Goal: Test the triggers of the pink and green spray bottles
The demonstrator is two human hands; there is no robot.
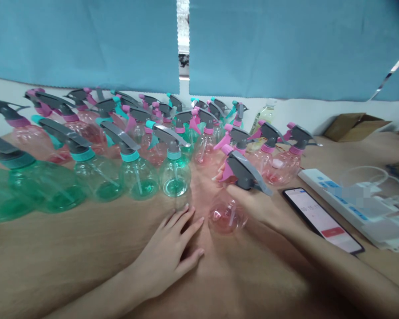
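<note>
My right hand (pixel 248 199) is wrapped round the neck of a pink spray bottle (pixel 226 218) with a grey and pink trigger head. The bottle stands upright, or nearly so, at the table; whether its base touches the wood I cannot tell. Flat on the table lies my left hand (pixel 166 248), fingers spread, a little left of that bottle and holding nothing. Just beyond its fingertips stands a green spray bottle (pixel 174 177) with a turquoise collar. More green bottles, such as this spray bottle (pixel 138 179), line up to the left.
Pink spray bottles (pixel 286 164) stand behind my right hand, and several more crowd the back. Right of my arm lie a phone (pixel 322 219) showing a timer and a white power strip (pixel 339 195) with cables. An open cardboard box (pixel 352 126) sits by the wall.
</note>
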